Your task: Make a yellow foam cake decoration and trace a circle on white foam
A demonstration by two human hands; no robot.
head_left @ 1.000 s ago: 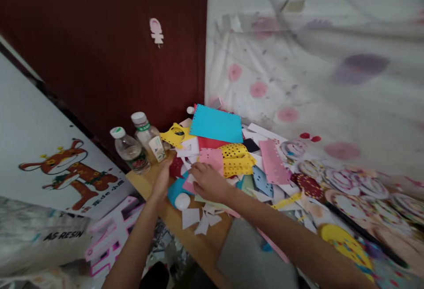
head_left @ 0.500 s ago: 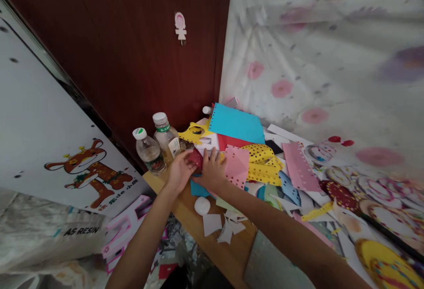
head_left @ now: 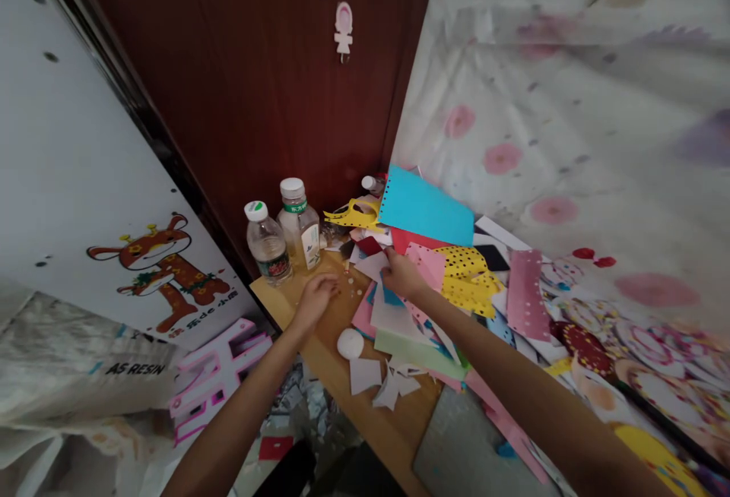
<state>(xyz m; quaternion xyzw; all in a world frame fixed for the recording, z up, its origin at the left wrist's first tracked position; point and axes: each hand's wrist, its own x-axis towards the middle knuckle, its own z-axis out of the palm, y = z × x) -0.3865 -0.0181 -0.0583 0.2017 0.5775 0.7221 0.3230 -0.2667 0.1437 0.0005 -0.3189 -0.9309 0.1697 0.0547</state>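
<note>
My right hand is closed on the edge of some paper scraps, among them a pale piece and a blue piece. Its fingertips are partly hidden by the hand itself. Over the bare wood of the table hovers my left hand, fingers loosely bent and apart, holding nothing. Tiny bits lie on the wood between the hands. A dark red piece rests just beyond my right fingers, and a pale green sheet lies below that hand.
Two bottles, one with a green-marked cap and one with a white cap, stand at the table's back left. A white disc and white scraps lie near the front edge. A blue sheet tops the pile.
My left hand has drawn back from the pile. My right hand has moved right and closed on paper scraps, shifting them and baring wood. The view has turned slightly left.
</note>
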